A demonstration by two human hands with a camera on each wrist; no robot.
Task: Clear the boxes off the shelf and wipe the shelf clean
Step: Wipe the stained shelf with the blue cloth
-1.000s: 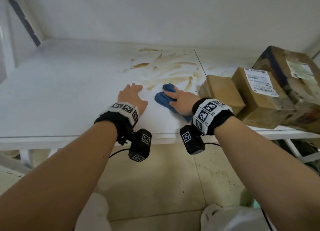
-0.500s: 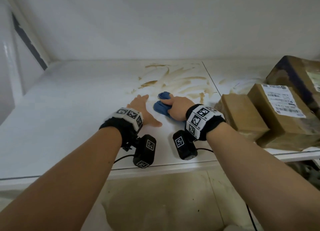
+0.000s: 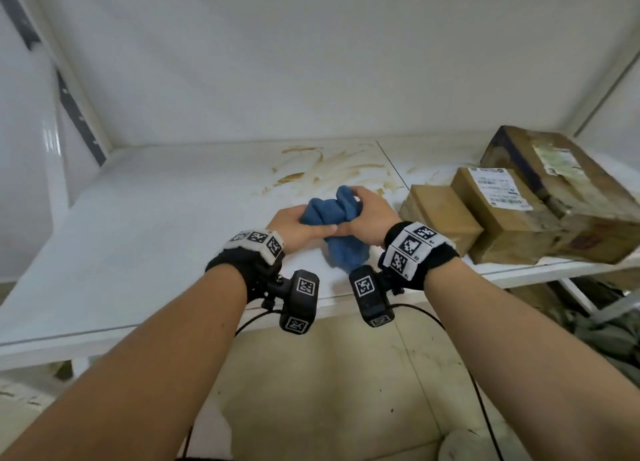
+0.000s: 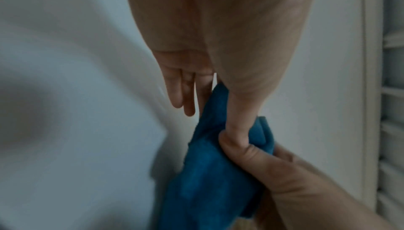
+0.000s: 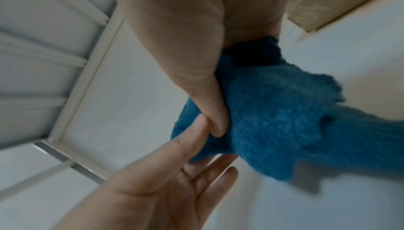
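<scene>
Both hands hold a bunched blue cloth (image 3: 332, 215) just above the white shelf (image 3: 156, 225). My left hand (image 3: 301, 223) pinches its left side between thumb and forefinger, the other fingers (image 4: 186, 95) straight. My right hand (image 3: 367, 215) grips the cloth (image 5: 273, 121) from the right, thumb against it, with the fingers hidden behind. The two thumbs touch, and a loose end of the cloth (image 4: 210, 173) hangs down. Brown smears (image 3: 332, 170) streak the shelf behind the hands. Three cardboard boxes stand at the right: a small box (image 3: 440, 211), a labelled box (image 3: 495, 211) and a large worn box (image 3: 561, 176).
The white back wall (image 3: 311, 62) closes the shelf behind, and a frame post (image 3: 79, 114) stands at the left. A seam (image 3: 391, 166) crosses the shelf beside the smears. Below the front edge lies a dirty tiled floor (image 3: 329, 374), with bundled items (image 3: 606, 329) under the right end.
The right hand has lifted the cloth off the shelf. The left hand has left the shelf surface and taken hold of the cloth, which is now bunched between both hands.
</scene>
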